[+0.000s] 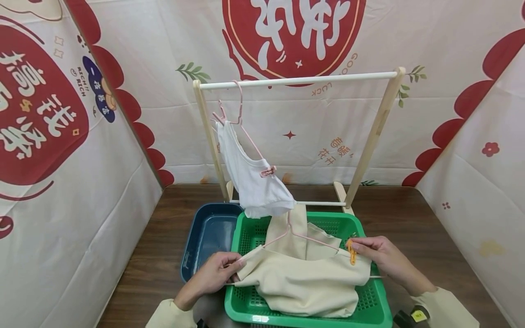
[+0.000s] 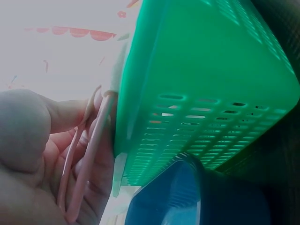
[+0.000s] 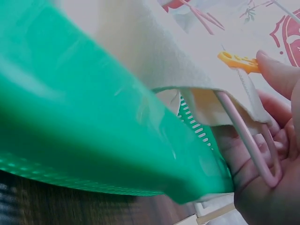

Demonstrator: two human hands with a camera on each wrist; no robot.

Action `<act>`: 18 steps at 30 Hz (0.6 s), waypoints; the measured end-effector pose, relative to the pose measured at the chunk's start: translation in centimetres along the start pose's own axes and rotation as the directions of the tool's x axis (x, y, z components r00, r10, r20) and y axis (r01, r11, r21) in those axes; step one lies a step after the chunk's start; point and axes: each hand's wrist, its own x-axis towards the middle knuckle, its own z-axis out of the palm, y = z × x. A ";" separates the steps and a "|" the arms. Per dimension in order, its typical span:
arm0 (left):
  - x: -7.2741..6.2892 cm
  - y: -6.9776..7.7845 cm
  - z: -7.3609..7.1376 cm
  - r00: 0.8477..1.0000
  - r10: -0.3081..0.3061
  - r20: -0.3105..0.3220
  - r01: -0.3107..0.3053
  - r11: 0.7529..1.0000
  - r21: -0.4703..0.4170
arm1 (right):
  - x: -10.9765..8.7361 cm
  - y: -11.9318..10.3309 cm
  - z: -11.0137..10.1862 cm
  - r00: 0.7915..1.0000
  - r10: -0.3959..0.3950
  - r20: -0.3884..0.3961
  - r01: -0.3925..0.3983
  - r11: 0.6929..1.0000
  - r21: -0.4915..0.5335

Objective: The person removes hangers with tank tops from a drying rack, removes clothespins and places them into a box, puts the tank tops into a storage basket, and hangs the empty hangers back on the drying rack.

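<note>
In the lower centre of the frame, a green perforated plastic basket [image 1: 383, 303] stands beneath a cream cloth garment [image 1: 307, 284] stretched left to right between both hands, a thin pink hanger [image 3: 245, 137] poking out past its side edges. The left hand [image 1: 217, 272] pinches its left corner; at the right shoulder, nearer the right hand [image 1: 382, 255], a small orange plastic peg [image 1: 352, 255] sits upright, gripped between that hand's thumb and fingers
</note>
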 end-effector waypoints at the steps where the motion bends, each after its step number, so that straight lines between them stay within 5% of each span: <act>1: 0.0 0.0 0.0 1.000 0.001 0.000 -0.001 1.000 0.003 | 0.0 0.0 0.0 1.000 0.003 -0.001 -0.003 1.000 -0.001; 18: 0.2 -0.1 -0.1 1.000 -0.005 0.004 0.005 1.000 -0.010 | 0.1 -0.4 -0.3 0.999 0.048 -0.009 -0.047 0.997 0.069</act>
